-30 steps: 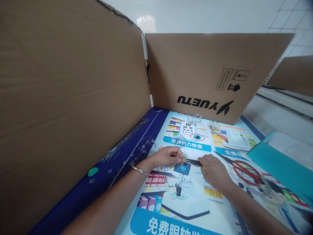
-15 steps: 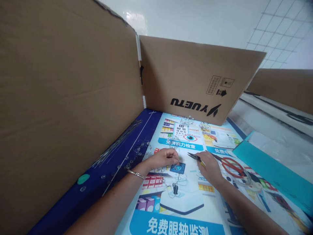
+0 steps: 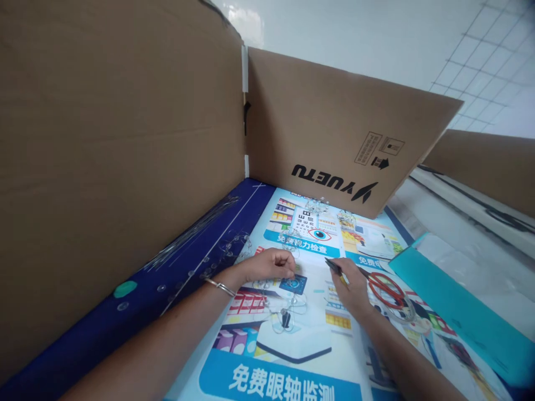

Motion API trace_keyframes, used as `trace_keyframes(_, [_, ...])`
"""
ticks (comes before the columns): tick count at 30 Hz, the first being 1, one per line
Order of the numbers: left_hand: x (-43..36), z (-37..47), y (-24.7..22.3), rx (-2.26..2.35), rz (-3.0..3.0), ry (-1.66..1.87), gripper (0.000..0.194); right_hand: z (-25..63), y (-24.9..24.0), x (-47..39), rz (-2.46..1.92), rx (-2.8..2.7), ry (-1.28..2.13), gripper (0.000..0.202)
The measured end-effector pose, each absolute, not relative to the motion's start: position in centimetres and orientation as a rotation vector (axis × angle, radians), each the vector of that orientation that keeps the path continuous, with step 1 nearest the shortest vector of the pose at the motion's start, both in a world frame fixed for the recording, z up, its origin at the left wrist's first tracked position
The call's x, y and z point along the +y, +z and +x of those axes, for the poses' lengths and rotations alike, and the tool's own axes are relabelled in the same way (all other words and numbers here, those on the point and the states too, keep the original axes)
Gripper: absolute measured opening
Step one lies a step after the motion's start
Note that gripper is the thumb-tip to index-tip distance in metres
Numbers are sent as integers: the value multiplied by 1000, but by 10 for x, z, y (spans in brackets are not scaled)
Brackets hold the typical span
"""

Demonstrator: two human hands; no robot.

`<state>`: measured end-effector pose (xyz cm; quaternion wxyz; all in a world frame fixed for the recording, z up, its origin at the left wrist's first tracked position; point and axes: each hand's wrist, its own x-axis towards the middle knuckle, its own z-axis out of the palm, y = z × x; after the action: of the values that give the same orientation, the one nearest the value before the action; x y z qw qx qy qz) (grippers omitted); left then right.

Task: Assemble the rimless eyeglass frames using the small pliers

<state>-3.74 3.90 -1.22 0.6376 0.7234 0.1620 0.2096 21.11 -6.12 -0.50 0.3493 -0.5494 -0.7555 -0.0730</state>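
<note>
Cardboard [image 3: 125, 122] hems in the table [image 3: 249, 195], left and back.
Wires [image 3: 188, 235] lie along its foot; the left hand [image 3: 273, 264] has its grip pressed together, whether on wire I can't tell, clear wire loops [image 3: 287, 313] just below; bare poster [image 3: 314, 277] leaves a gap before pliers [image 3: 333, 266], wrapped in the grip of the right hand [image 3: 351, 285]; red-handled scissors [image 3: 387, 288] crowd it, a teal panel [image 3: 453, 309] beyond.

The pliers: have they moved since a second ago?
Yes. Judged against the printed dark blue square, the pliers in the right hand have shifted rightward, away from the left hand.
</note>
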Motion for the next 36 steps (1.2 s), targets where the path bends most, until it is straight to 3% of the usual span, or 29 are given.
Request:
trace_keyframes(6, [38, -37, -10, 384, 1691, 443, 25, 212, 10, -62, -1553, -2047, -171, 27])
trace_keyframes(18, [34, -29, -13, 526, 1812, 596, 16, 274, 97, -92, -2095, -2376, -207, 19])
trace_keyframes(36, [41, -29, -18, 658, 1895, 679, 18, 249, 43, -136, -2275, -2384, -109, 19])
